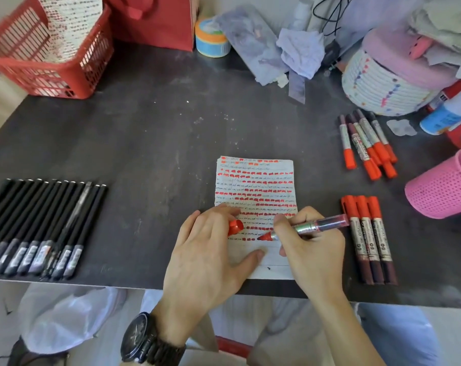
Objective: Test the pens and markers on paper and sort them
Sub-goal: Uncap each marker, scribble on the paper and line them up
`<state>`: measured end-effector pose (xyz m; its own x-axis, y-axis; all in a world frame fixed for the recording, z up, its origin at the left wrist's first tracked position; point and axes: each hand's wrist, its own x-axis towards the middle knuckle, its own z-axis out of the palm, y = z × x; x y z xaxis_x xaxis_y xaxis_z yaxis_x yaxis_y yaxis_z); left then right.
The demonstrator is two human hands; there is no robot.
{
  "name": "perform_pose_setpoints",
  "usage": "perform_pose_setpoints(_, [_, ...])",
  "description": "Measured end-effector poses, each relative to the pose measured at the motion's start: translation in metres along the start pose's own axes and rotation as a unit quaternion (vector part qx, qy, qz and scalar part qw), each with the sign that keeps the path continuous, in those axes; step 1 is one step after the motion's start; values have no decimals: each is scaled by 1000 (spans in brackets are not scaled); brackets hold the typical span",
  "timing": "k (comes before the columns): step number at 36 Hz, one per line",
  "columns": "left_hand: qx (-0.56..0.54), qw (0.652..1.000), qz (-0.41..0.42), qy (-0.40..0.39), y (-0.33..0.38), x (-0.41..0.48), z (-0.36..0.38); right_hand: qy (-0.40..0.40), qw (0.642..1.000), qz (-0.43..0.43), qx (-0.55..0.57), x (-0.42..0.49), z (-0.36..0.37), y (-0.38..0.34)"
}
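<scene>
1. Right hand (311, 249) grips an uncapped red marker (319, 227) pen-style, fingers curled round the barrel. The tip touches the paper (255, 186) at the end of the lowest red row.
2. Left hand (205, 254) lies on the paper's lower left with the thumb spread, pinning the sheet. The red cap (235, 227) sits at its fingers, apparently pinched between them.
3. The paper lies at the near edge of the table (158, 141), in the centre. Rows of red dashes fill it almost top to bottom, and only a narrow blank strip remains at the foot.
4. Sorted so far, we judge:
   - black pens (39, 228) lined up side by side at far left;
   - a handful of markers in a loose fan (366, 143) at upper right;
   - three markers laid parallel (369, 239) just beside the right hand.
5. We cannot tell which marker group is pass and which is fail.
6. A pink cup (445, 186) lies tilted at the right edge, contents hidden.
7. Our estimate is that the task is well along. The marker in hand needs capping and placing in a group. We cannot tell whether untested ones remain.
</scene>
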<state>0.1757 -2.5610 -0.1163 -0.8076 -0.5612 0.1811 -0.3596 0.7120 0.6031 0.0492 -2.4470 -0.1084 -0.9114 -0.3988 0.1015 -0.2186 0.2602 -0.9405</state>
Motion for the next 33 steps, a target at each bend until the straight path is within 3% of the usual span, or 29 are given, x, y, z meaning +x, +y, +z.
perform_pose_setpoints(33, [12, 999, -25, -26, 2, 1, -5, -5, 1000, -17, -8, 0, 4, -1])
